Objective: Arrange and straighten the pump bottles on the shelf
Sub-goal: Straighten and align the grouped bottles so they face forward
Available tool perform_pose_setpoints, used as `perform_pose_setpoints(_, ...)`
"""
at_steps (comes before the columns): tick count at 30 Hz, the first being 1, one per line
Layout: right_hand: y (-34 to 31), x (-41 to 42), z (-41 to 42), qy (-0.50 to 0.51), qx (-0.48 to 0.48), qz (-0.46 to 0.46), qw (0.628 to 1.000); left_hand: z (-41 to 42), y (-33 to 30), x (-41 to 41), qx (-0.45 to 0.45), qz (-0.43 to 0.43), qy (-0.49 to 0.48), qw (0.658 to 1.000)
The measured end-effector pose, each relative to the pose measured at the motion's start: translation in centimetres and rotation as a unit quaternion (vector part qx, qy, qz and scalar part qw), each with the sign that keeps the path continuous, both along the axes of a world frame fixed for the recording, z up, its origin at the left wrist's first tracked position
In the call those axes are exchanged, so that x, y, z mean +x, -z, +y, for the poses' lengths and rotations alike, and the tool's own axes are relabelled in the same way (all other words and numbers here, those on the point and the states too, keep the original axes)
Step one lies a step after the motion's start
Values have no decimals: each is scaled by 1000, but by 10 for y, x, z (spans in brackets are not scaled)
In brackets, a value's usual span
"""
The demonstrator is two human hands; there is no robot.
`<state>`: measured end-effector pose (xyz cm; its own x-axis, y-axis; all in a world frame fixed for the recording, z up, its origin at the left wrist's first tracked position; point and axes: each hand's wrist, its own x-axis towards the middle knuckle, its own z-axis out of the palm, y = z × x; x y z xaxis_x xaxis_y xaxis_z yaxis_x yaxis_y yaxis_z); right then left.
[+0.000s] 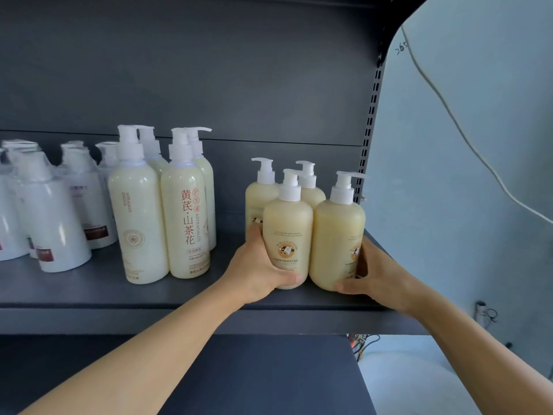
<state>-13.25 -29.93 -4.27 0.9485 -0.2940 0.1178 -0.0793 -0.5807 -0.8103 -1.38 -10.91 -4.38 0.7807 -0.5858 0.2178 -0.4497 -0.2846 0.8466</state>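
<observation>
Several short cream pump bottles with cow labels stand at the right end of the dark grey shelf (pixel 179 298). My left hand (pixel 257 271) grips the front left bottle (pixel 288 226) round its lower body, thumb across the front. My right hand (pixel 377 275) holds the front right bottle (pixel 336 232) from its right side, thumb under its base edge. Two more cow-label bottles, one (pixel 259 193) on the left and one (pixel 311 187) on the right, stand upright behind them. All their pump heads point roughly right.
Several tall cream Astragalus pump bottles (pixel 187 211) stand in a cluster mid-shelf. White shrink-wrapped bottles (pixel 51 217) fill the left end. A slotted upright post (pixel 369 130) bounds the shelf at the right, with a pale wall and a cable beyond. A lower shelf (pixel 254 378) shows beneath.
</observation>
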Motion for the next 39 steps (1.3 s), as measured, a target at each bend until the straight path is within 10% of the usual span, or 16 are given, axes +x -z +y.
perform_pose_setpoints(11, -21, -11, -6, 2, -32, 46, 998, -4, -17, -7, 42, -19, 34, 998)
perform_pose_setpoints(21, -149, 9, -2, 51, -71, -112, 990, 12, -125, 25, 4, -143, -3, 990)
perform_pose_setpoints(29, -174, 88, 11, 5, -263, 87, 961, -25, -143, 77, 262, -152, -27, 953)
perform_pose_setpoints(39, -166, 111, 1, 14, -264, 118, 957, -36, -143, 95, 246, -185, 19, 951)
